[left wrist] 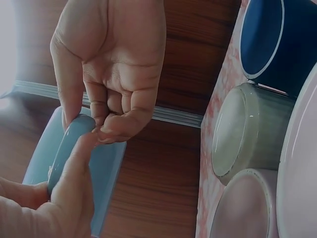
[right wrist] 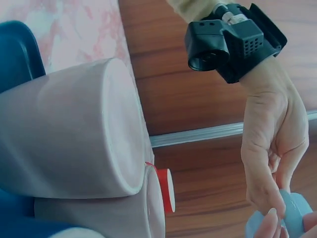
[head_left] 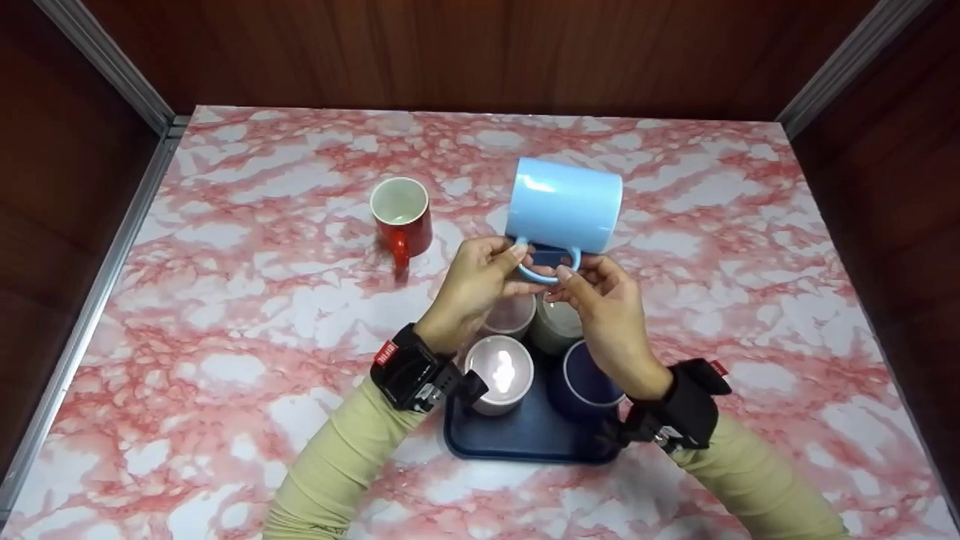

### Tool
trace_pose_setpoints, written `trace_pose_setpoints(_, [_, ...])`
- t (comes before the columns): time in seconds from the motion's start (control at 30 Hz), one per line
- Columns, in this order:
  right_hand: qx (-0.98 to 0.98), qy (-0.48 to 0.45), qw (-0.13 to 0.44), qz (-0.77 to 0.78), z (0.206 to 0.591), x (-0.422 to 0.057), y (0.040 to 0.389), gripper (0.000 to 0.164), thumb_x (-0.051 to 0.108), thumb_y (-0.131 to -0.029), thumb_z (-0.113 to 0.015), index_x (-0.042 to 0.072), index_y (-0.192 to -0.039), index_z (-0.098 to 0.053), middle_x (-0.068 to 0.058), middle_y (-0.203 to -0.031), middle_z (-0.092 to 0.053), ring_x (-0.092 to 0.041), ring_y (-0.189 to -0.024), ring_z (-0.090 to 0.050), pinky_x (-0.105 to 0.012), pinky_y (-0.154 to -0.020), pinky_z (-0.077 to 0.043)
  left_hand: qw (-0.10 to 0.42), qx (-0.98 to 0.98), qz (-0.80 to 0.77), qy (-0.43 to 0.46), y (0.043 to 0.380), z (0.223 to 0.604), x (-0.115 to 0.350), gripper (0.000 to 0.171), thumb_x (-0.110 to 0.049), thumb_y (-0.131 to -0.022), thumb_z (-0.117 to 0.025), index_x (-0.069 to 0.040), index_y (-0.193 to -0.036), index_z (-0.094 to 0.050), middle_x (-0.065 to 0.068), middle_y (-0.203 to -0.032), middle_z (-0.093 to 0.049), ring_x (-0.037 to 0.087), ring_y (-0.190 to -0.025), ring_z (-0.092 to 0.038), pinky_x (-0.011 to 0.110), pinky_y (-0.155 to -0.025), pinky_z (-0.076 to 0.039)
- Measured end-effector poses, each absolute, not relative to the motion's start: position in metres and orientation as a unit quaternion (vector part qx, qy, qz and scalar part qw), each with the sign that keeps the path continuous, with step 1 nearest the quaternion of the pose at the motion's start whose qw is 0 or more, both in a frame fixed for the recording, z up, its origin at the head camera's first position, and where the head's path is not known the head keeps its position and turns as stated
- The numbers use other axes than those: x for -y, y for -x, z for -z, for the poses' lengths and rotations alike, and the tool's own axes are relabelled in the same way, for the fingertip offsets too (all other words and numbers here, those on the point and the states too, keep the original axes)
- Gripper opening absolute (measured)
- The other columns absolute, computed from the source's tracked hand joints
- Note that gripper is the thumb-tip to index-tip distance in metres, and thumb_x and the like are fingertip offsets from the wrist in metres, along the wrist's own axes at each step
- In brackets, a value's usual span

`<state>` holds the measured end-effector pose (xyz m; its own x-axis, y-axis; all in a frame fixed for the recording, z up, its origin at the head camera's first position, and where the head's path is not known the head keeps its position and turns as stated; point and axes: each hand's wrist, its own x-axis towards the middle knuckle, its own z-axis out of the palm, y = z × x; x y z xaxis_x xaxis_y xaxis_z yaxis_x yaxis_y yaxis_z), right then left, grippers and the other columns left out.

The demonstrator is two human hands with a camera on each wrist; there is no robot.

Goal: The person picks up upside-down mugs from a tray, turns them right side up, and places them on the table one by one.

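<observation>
Both hands hold a light blue mug [head_left: 566, 199] in the air beyond the tray, tipped onto its side with its handle toward the person. My left hand [head_left: 474, 281] pinches the handle near its left end, thumb on top. With thumb and fingers, my right hand [head_left: 616, 326] pinches the handle's right part. In the left wrist view, fingers of both hands meet around the handle of the mug [left wrist: 106, 173]. The right wrist view shows only part of the mug [right wrist: 294, 218], at the lower right corner.
Below the hands, a dark blue tray [head_left: 532, 442] carries several cups: a pale pink one [head_left: 499, 371], another pink one [head_left: 511, 315], a grey-green one [head_left: 559, 326] and a navy one [head_left: 585, 382]. A red mug [head_left: 414, 232] stands upright on the marbled table, left of the blue mug.
</observation>
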<state>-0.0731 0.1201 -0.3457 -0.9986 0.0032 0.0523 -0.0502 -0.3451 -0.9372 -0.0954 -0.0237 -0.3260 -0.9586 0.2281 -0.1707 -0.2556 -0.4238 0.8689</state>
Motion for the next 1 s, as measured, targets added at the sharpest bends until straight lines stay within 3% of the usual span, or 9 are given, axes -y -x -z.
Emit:
trace_pose_setpoints(0.33, [0.541,-0.04,-0.007,-0.84,0.346,-0.126,0.075,0.01,-0.009,-0.087,-0.051,-0.011,-0.095,-0.045,-0.015,-0.082,-0.063,-0.021,-0.064,-0.062,-0.03,-0.06,-0.052,0.124,-0.592,-0.796,0.009,0.097,0.327,0.023,0.016,0.001,-0.093,-0.048,0.011,-0.084,-0.058,0.01,-0.075,-0.062,0.018,-0.075,-0.065,0.034,-0.08,-0.05])
trace_pose_setpoints(0.5, [0.527,-0.068,-0.011,-0.847,0.363,-0.134,0.084,0.017,-0.003,-0.085,-0.058,-0.01,-0.096,-0.047,-0.021,-0.085,-0.063,-0.026,-0.066,-0.064,-0.038,-0.063,-0.053,0.097,-0.637,-0.765,-0.005,0.098,0.33,0.022,0.017,0.001,-0.091,-0.051,0.014,-0.085,-0.061,0.007,-0.071,-0.063,0.014,-0.073,-0.063,0.04,-0.084,-0.046])
trace_pose_setpoints(0.63, [0.529,-0.081,-0.012,-0.844,0.379,-0.14,0.092,0.021,-0.002,-0.085,-0.061,-0.011,-0.098,-0.047,-0.023,-0.086,-0.06,-0.032,-0.069,-0.064,-0.044,-0.065,-0.052,0.091,-0.657,-0.749,-0.007,0.099,0.334,0.022,0.016,0.002,-0.09,-0.052,0.014,-0.087,-0.063,0.005,-0.07,-0.062,0.011,-0.07,-0.06,0.034,-0.077,-0.049])
trace_pose_setpoints(0.87, [0.554,-0.101,-0.011,-0.826,0.362,-0.137,0.089,0.025,0.0,-0.082,-0.064,-0.014,-0.094,-0.048,-0.023,-0.079,-0.057,-0.035,-0.064,-0.063,-0.045,-0.062,-0.052,0.093,-0.673,-0.734,0.002,0.1,0.336,0.024,0.016,0.003,-0.089,-0.053,0.015,-0.089,-0.063,0.005,-0.071,-0.063,0.009,-0.068,-0.059,0.028,-0.072,-0.05])
trace_pose_setpoints(1.0, [0.584,-0.076,-0.017,-0.808,0.344,-0.132,0.085,0.013,-0.007,-0.083,-0.057,-0.011,-0.091,-0.048,-0.019,-0.077,-0.059,-0.03,-0.061,-0.064,-0.043,-0.061,-0.053,0.095,-0.688,-0.72,0.003,0.101,0.338,0.027,0.015,0.003,-0.089,-0.054,0.013,-0.088,-0.064,0.004,-0.072,-0.063,0.01,-0.068,-0.057,0.031,-0.073,-0.05])
